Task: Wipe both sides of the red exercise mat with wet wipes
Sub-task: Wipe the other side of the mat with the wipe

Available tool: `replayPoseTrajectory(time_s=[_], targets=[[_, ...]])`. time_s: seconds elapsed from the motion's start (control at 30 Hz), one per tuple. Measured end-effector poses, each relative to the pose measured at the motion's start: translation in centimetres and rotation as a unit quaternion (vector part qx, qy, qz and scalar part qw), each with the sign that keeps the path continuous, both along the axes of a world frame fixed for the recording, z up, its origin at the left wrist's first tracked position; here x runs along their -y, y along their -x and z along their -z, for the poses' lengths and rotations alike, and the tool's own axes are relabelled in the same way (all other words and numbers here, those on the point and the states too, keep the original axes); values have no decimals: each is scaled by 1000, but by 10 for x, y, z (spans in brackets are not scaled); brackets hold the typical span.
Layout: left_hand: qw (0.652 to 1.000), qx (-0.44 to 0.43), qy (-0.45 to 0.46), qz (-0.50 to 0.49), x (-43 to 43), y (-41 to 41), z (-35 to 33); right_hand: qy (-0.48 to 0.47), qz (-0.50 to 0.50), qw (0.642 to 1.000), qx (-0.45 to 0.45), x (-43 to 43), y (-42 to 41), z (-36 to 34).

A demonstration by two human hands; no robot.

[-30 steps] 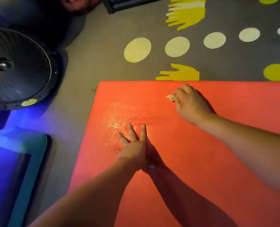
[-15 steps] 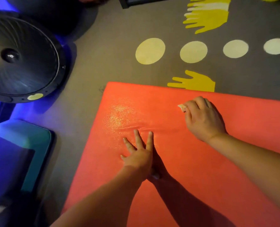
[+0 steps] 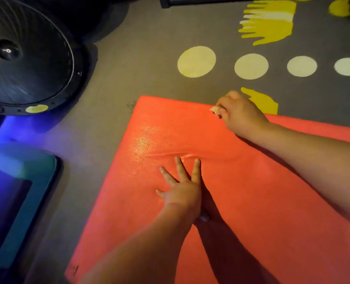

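Observation:
The red exercise mat (image 3: 252,201) lies flat on the grey floor and fills the lower right of the head view. A wet, shiny patch shows near its far left corner. My left hand (image 3: 182,189) presses flat on the mat with fingers spread, just behind a small wrinkle. My right hand (image 3: 239,115) is at the mat's far edge, its fingers curled round a small whitish wet wipe (image 3: 216,109), of which only a corner shows.
A large black round disc-shaped device (image 3: 26,58) stands on the floor at the upper left. A teal-edged pad (image 3: 26,201) lit blue lies at the left. The grey floor (image 3: 149,68) carries pale circles and yellow hand prints beyond the mat.
My right hand has slid with the wipe from the mat's surface up to its far edge. My left hand stays pressed in the same spot on the mat.

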State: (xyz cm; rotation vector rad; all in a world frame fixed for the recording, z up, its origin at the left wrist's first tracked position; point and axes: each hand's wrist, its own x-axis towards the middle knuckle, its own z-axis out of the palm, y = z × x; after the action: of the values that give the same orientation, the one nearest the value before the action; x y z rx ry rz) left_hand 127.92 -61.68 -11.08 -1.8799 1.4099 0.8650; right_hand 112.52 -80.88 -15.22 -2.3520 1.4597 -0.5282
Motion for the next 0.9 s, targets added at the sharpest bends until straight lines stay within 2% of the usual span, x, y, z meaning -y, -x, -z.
replayPoseTrajectory(time_s=[0.17,0.3,0.37,0.43,0.47,0.53,0.6,0.67,0.73,0.9], targets=[[1000,-20,13,-7,-2,-4,4,15,-30,999,13,-15,-7,13],[998,-49,29,-12,-7,-11,-1,7,-84,995,44,-58,-7,11],[997,-72,35,6,-7,-25,-9,-11,-125,991,55,-80,-8,6],[997,-56,43,43,-6,-42,-13,-33,-152,987,50,-81,-7,0],[997,-28,48,48,-6,-49,-12,-34,-136,989,45,-74,-7,-5],[999,22,48,7,-6,-55,-8,-1,-34,998,47,-50,-6,-4],[999,12,36,-37,-3,-55,-3,15,87,996,28,-26,-5,-1],[999,-17,31,-40,-1,-57,-2,0,129,992,11,-18,-11,5],[999,-25,37,-25,-3,-62,-2,8,87,996,9,-33,-19,9],[999,-26,48,-3,-7,-70,2,-27,-144,987,62,-127,-23,3]])
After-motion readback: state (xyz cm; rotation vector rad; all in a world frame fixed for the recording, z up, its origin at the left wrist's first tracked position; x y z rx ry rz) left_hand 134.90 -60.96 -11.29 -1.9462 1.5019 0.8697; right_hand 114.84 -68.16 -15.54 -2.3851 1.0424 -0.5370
